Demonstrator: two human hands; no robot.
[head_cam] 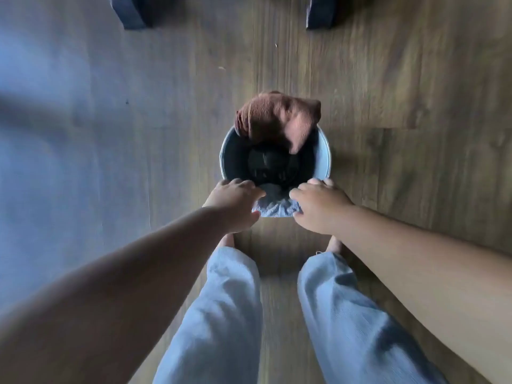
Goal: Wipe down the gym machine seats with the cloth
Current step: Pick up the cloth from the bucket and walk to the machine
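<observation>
Our fingers curl over a bunched grey-blue cloth (277, 207) draped across the near rim of a metal bucket (324, 159), the left hand (234, 202) gripping its left end and the right hand (318, 207) gripping its right end, thumbs tucked under the fabric on the side nearest us. The cloth lies between the two hands, gathered into folds, part of it hanging outside the bucket wall and part dipping inside. The outer fingertips of both hands also rest on the rim itself. Across the bucket, on the far rim, a brown towel (277, 120) is heaped, one corner drooping into the dark interior, well apart from our fingers. What sits at the bottom of the bucket is too dark for us to tell. Both bare forearms reach forward from the lower corners, and below them our legs in pale blue trousers (221, 314) stand on a wood-plank floor (388, 92), bare toes just behind the bucket. Two dark padded shapes (133, 12) touch the floor at the top edge, blurred.
</observation>
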